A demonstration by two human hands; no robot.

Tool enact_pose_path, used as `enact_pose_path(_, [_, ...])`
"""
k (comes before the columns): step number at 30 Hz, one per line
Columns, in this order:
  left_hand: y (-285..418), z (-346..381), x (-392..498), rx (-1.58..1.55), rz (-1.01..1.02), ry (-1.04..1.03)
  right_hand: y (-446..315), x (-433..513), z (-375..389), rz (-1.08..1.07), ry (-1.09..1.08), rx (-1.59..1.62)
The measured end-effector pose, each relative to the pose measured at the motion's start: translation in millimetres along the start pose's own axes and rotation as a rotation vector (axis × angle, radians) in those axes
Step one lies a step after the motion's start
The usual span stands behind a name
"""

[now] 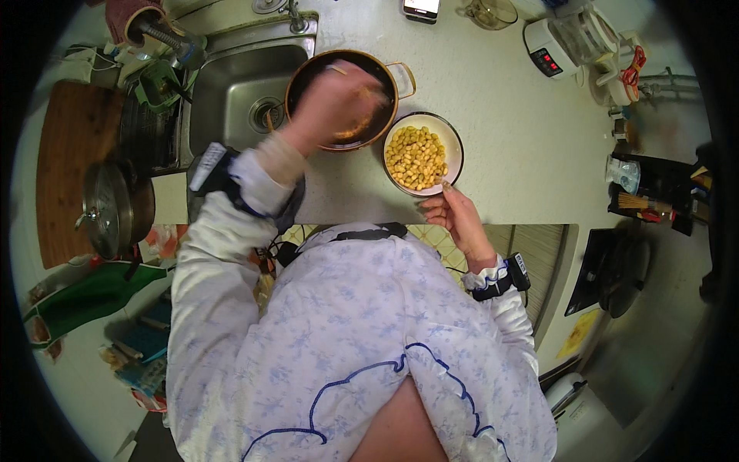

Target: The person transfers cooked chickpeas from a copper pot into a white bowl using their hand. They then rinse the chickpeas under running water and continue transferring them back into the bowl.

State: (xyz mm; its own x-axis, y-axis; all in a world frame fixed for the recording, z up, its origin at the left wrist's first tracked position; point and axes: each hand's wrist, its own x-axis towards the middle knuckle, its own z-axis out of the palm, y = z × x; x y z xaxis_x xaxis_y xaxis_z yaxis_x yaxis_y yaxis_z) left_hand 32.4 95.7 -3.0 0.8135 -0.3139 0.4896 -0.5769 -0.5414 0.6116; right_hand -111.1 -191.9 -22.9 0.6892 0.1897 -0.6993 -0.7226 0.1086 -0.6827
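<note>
My left hand [340,101], blurred by motion, is over a dark two-handled pot [388,130] and hides much of its inside. A short pale strip shows by its knuckles; whether the fingers hold anything cannot be made out. Some orange-brown matter is visible in the pot beside the hand. Right of the pot stands a white bowl [455,151] with a dark rim, partly filled with yellow-green beans [417,157]. My right hand [459,216] grips the bowl's near rim, thumb on top and fingers curled below the edge.
A steel sink [242,75] with a drain lies left of the pot. Beyond it are a wooden board [69,167] and a lidded pot [112,208]. A phone [421,8], a glass cup [491,12] and a white appliance [551,49] stand along the back.
</note>
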Motion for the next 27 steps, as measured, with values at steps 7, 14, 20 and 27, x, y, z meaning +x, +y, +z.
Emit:
enact_pose_path(7, [-107,-76,-23,-0.052,-0.798,-0.548,2,1,-1,0.020,-0.043,0.101])
enact_pose_path(14, [-148,-34,-55,-0.367,-0.818,-0.481,0,-1,5,0.004,0.000,0.088])
enact_pose_path(20, [-143,-44,-67,-0.513,-0.892,-0.404,0,0,7,0.014,0.011,0.056])
enact_pose_path(27, [-120,-136,-70,-0.470,-0.978,-0.153,-1,-2,7,-0.008,0.025,0.046])
